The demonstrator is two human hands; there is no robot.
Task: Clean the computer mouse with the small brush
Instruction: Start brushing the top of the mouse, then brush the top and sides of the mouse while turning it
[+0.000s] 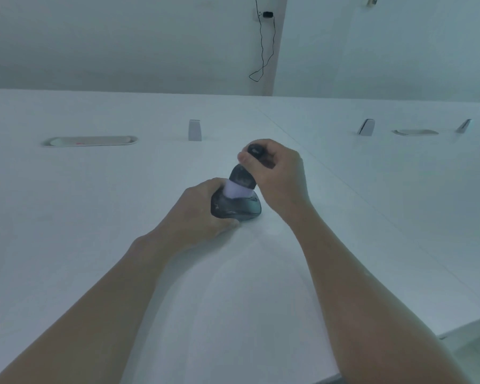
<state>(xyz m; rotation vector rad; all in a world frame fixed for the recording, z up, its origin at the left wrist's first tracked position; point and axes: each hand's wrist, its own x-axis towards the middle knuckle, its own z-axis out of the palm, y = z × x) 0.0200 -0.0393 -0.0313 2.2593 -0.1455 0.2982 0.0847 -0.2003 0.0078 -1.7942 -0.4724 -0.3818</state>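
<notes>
Both hands — brush (240, 181) on mouse (237, 207).

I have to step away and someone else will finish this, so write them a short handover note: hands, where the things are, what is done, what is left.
Left hand grips the dark computer mouse from its left side and steadies it on the white table.
Right hand holds the small brush upright by its dark handle, pale bristles down on the top of the mouse.
Done: both things are picked up and brushing of the top is under way.
Left: how clean the mouse is cannot be judged from this hazy view; carry on over the top, then probably the sides and underside.
</notes>
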